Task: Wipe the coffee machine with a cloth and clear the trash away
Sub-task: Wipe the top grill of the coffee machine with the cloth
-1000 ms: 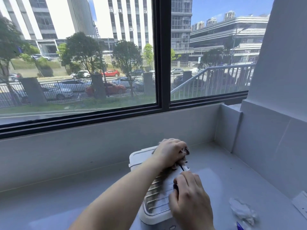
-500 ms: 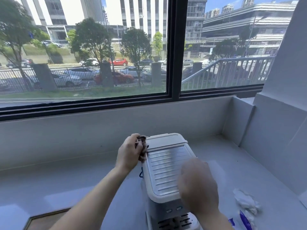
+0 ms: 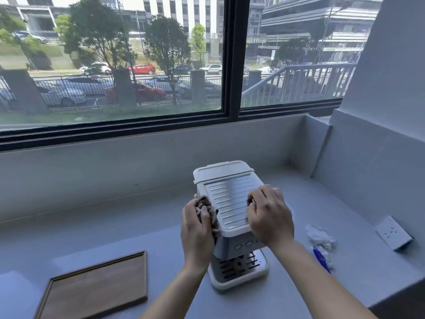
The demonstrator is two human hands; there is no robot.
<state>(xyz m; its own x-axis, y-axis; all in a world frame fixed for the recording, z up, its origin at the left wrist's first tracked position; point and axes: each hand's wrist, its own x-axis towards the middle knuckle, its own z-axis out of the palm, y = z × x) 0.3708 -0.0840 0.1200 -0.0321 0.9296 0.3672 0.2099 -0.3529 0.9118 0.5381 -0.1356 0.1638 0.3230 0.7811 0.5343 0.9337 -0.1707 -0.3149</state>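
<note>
left hand gripping cloth against coffee machine side | right hand clamped on top edge | trash on bench

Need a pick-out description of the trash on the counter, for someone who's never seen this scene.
Start at the white coffee machine on the grey counter under the window. To its right, between it and the wall socket, lies the trash: crumpled clear and white wrapping with a blue strip at its near end. It is the only loose, wrinkled thing there; the wooden tray lies left of the machine.
</note>
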